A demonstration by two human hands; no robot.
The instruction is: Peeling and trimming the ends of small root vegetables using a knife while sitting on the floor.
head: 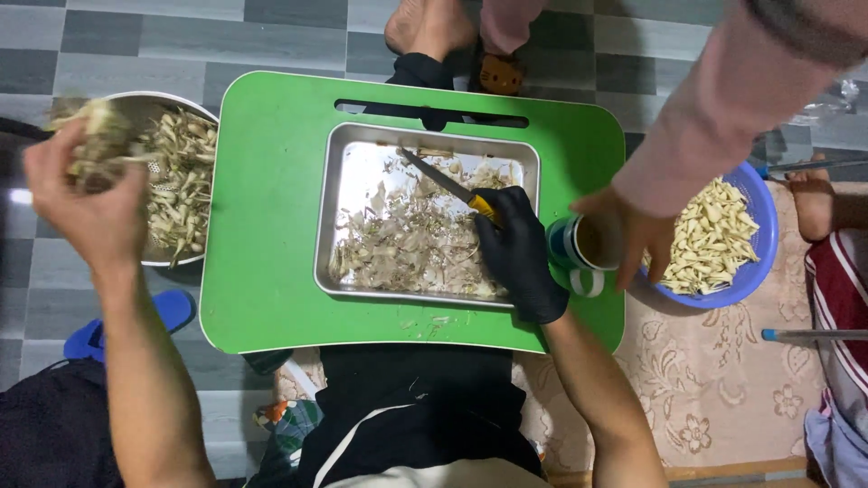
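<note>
A handful of pale, dirty roots (93,145) is held in a closed grip by the bare left hand (83,194), which is raised above the near rim of a round metal bowl (145,101) standing on the grey tiled floor (163,41). More of the same pale roots (185,185) are heaped in that bowl, just beside the left edge of a bright green plastic lap table (262,226).

A knife with a yellow handle and a thin dark blade (449,187) is gripped by the right hand (520,248), which is covered by a black glove. The fist is closed around the handle, and the blade is pointed away from the person, up and to the left, over a rectangular steel tray (348,149) set in the middle of the table. Thin peelings and scraps (402,239) are spread over the tray's floor, thickest near the lower edge, and a few bits are scattered on the table just below it.

At the right edge of the table, a blue and white mug (579,258) is touched by another person's hand (624,230), reaching in from the upper right in a pink sleeve (723,108). Just beyond it, a blue plastic bowl (761,217) is filled with peeled whitish pieces (710,235) and is rested on a beige patterned mat (723,380).
</note>
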